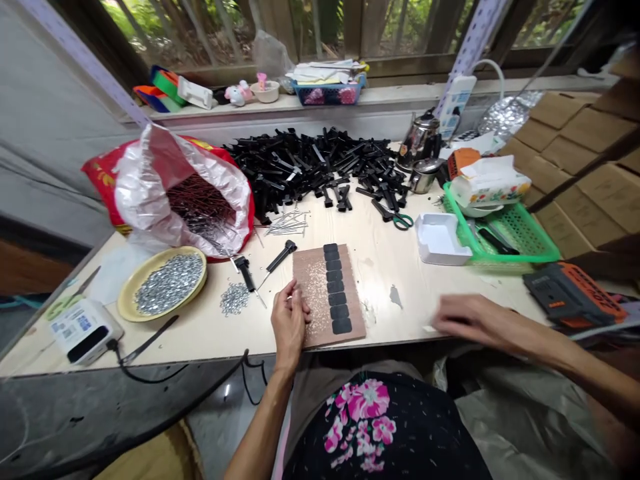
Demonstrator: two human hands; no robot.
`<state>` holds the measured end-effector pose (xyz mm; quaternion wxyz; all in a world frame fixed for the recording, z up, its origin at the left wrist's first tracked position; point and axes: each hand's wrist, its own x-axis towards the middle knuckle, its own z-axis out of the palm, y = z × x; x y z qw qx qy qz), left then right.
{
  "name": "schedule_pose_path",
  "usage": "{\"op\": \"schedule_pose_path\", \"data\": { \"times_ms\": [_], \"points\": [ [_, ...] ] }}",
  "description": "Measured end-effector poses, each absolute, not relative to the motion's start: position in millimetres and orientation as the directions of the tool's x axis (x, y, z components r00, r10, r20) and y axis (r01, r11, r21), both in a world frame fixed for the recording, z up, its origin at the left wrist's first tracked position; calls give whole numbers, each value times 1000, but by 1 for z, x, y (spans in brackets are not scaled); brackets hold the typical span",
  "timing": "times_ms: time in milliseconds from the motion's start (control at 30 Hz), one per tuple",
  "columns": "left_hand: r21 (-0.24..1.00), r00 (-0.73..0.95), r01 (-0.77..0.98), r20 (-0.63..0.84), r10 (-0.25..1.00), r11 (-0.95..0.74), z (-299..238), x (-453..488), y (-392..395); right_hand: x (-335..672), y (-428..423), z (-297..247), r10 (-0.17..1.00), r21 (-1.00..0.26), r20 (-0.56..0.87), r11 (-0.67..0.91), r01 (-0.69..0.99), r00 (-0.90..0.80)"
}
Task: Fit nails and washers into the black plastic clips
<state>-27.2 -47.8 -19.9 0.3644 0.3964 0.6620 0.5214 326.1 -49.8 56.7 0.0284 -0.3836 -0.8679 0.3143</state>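
Note:
My left hand (290, 317) rests at the left edge of a flat brown board (356, 287), its fingers curled together. Whatever is between those fingers, if anything, is hidden. Down the board runs a column of black rounded squares (337, 287), with pale crumbs (317, 297) to their left. My right hand (463, 313) is smeared by motion over the table, well right of the board. Beside its fingertips lies a small white scrap (429, 328). Left of the board are two black-handled pieces with metal rods (283, 257) and a small heap of silvery bits (234, 299).
A yellow bowl of silvery pieces (123, 303) and a red sack of dark rods (247, 200) stand left. Black plastic parts (310, 163) pile up behind. Rightward are green-handled scissors (403, 222), a white box (443, 250), a green basket (543, 250) and an orange-black tool (575, 300).

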Motion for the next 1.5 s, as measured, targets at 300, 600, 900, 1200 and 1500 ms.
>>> {"op": "schedule_pose_path", "data": {
  "times_ms": [300,600,900,1200,1500],
  "points": [
    [996,-433,55,-39,901,69,-22,-25,-62,271,-16,74,686,-460,136,682,568,-714],
    [701,-538,690,328,776,182,-14,-114,-99,8,94,9,230,-92,189,972,216,-955],
    [313,-350,917,330,877,248,-25,-132,-61,0,123,-8,144,98,138,983,158,-980],
    [111,-177,982,291,940,151,-29,-129,-48,28,103,23,429,-309,580,902,300,-693],
    [222,-237,960,317,918,171,-36,-135,-56,75,48,26,508,-501,516,832,238,-690]
  ]
}}
